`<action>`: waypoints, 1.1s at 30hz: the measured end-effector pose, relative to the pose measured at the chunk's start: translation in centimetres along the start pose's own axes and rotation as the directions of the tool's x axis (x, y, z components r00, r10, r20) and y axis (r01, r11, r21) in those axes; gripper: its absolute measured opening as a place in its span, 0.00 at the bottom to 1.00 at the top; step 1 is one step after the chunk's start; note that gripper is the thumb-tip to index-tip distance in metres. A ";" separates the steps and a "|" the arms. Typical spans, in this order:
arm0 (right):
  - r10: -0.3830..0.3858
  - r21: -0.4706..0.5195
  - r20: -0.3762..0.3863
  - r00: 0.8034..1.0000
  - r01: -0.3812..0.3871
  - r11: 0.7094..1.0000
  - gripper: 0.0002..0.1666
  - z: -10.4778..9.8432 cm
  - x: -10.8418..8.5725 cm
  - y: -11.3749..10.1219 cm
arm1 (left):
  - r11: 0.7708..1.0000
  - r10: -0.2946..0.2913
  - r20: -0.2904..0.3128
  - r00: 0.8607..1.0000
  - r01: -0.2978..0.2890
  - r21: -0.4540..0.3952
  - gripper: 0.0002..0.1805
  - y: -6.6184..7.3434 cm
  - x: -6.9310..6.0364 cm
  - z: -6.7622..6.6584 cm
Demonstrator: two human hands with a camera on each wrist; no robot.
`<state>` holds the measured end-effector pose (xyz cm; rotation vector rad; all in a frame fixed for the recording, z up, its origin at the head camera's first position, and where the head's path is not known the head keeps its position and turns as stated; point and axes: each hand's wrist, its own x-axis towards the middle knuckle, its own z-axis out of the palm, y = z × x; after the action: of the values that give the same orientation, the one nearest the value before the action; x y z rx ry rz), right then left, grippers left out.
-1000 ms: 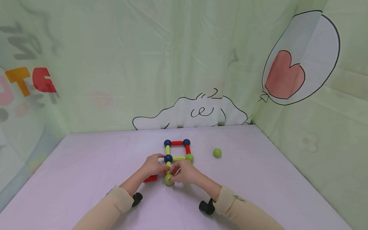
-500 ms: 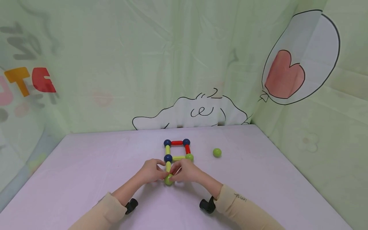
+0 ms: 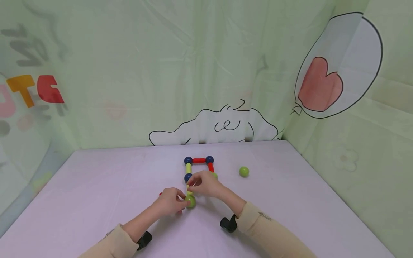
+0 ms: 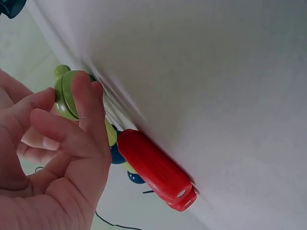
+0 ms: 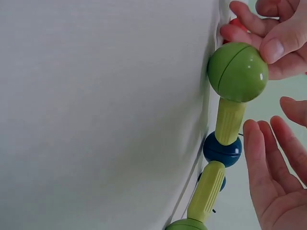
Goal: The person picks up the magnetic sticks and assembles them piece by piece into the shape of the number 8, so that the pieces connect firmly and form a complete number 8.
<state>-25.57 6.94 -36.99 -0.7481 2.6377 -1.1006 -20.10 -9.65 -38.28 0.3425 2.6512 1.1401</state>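
Note:
In the head view, my left hand pinches a green ball between thumb and fingers. A yellow magnetic rod joins that ball to a blue ball, which is a corner of a square of rods and balls. Over the yellow rod hovers my right hand. Its fingers extend loosely beside the rod, apart from it, holding nothing. Red rods lie on the table by my left hand, mostly hidden beneath it in the head view.
A loose green ball sits right of the square. The square's far side has a red rod between two blue balls. Behind the pale table stands a curtain with drawings. Black wrist cameras hang under both sleeves.
My right hand has left the near green ball and moved slightly away from me, over the yellow rod. My left hand has come down from the rod onto that ball.

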 end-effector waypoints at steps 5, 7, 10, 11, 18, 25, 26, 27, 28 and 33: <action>0.007 0.006 0.001 1.000 -0.007 1.000 0.10 0.5 1.2 -0.1 | 1.000 0.016 0.001 1.000 -0.016 0.013 0.16 0.0 -0.5 -0.1; 0.006 0.010 0.009 1.000 -0.006 1.000 0.11 0.7 1.6 -0.2 | 0.999 0.039 -0.003 0.999 -0.039 0.030 0.14 -0.2 -0.7 -0.2; -0.013 0.002 0.026 1.000 0.013 1.000 0.12 1.0 2.2 -0.5 | 0.996 0.080 -0.002 0.997 -0.080 0.049 0.12 -0.6 -1.1 -0.2; -0.022 -0.003 0.033 0.999 0.023 1.000 0.12 1.1 2.4 -0.6 | 0.995 0.093 0.001 0.996 -0.093 0.047 0.12 -0.7 -1.2 -0.2; -0.045 -0.017 0.135 0.990 0.048 0.999 0.13 2.2 3.9 -1.0 | 0.996 0.086 0.046 0.995 -0.085 -0.014 0.12 -0.9 -1.3 0.1; -0.019 -0.081 0.232 0.973 0.039 0.996 0.09 3.0 4.7 -1.6 | 0.997 0.073 0.027 0.997 -0.072 -0.016 0.10 -0.5 -1.2 0.1; -0.009 -0.090 0.240 0.971 0.031 0.995 0.08 3.1 4.8 -1.7 | 0.997 0.073 0.027 0.997 -0.073 -0.017 0.10 -0.4 -1.2 0.1; 0.002 -0.096 0.248 0.969 0.022 0.995 0.08 3.2 4.9 -1.8 | 0.997 0.071 0.029 0.997 -0.070 -0.020 0.10 -0.3 -1.2 0.1; 0.014 -0.100 0.256 0.967 0.012 0.995 0.08 3.2 4.9 -1.9 | 0.997 0.071 0.031 0.997 -0.070 -0.023 0.09 -0.3 -1.1 0.1; 0.037 -0.109 0.299 0.953 -0.005 0.994 0.08 3.3 5.1 -2.2 | 0.997 0.081 0.039 0.996 -0.081 -0.013 0.08 -0.1 -1.1 -0.1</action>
<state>-27.93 0.99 -37.69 -0.8325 2.4518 -0.7730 -19.13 -10.09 -38.20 0.4694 2.6170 1.1596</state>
